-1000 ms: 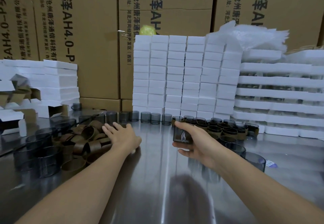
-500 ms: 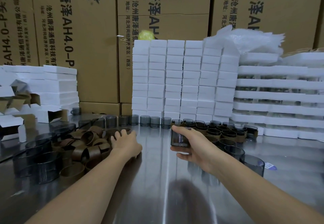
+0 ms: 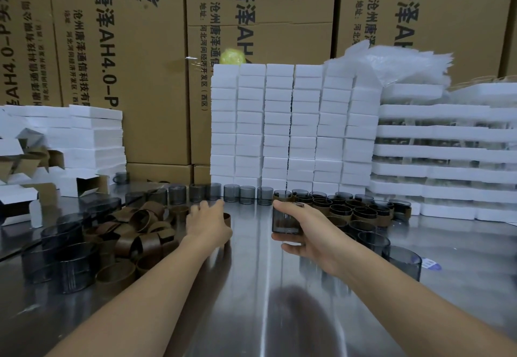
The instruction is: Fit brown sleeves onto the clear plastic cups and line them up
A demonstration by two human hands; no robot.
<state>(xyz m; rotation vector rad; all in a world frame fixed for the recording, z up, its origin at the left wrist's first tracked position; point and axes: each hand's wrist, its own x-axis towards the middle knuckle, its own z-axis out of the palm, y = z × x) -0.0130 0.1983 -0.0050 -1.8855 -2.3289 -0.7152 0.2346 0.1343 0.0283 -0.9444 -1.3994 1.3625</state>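
Left hand point(image 3: 208, 225): has drawn a sleeve point(image 3: 227, 219) from the pile point(image 3: 134, 230), gripping it.
Right hand point(image 3: 307, 233): still holds cup point(image 3: 286, 221).
Next: fitting likely.

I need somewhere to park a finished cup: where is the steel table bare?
The widest bare steel table runs down the middle, between the sleeve pile on the left and the loose cups on the right, towards the near edge. Crowded: the back row of cups and the sleeved cups behind the right hand.
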